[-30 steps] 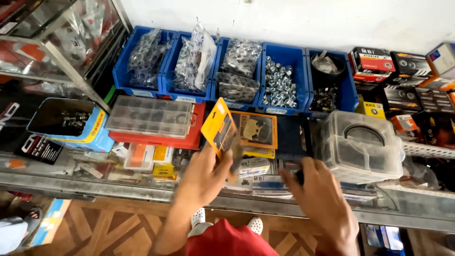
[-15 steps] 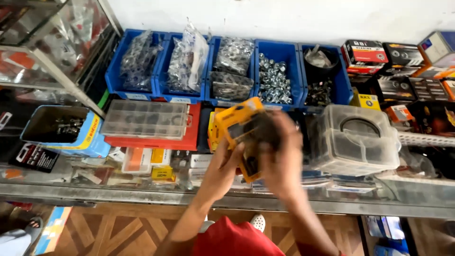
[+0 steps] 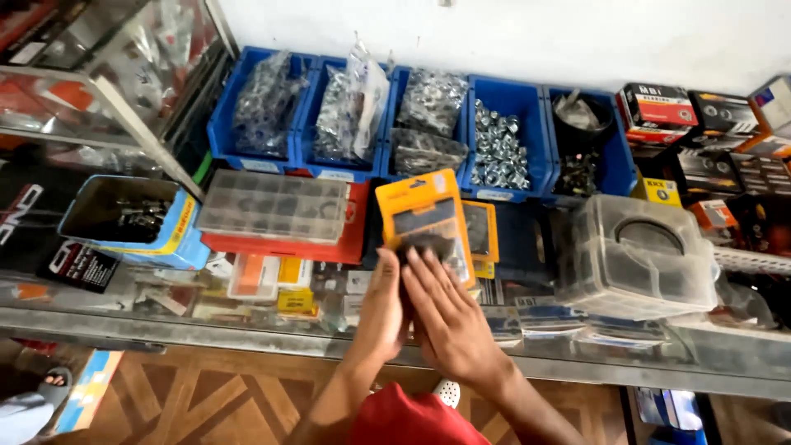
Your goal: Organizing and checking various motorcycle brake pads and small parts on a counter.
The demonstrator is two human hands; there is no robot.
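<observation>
My left hand and my right hand are pressed side by side around the lower part of an orange blister pack with a dark item inside, held upright above a glass counter. Both hands grip its bottom edge, and my fingers cover the pack's lower half. Just behind it lies a second orange pack on a dark blue box.
Several blue bins of bagged and loose metal nuts line the back wall. A clear compartment box on a red case sits left, a clear round-lidded container right, stacked cartons far right. A sandalled foot shows lower left.
My right hand came up from the counter and joined the left on the orange pack. The pack was lifted, then lowered slightly and turned upright facing me.
</observation>
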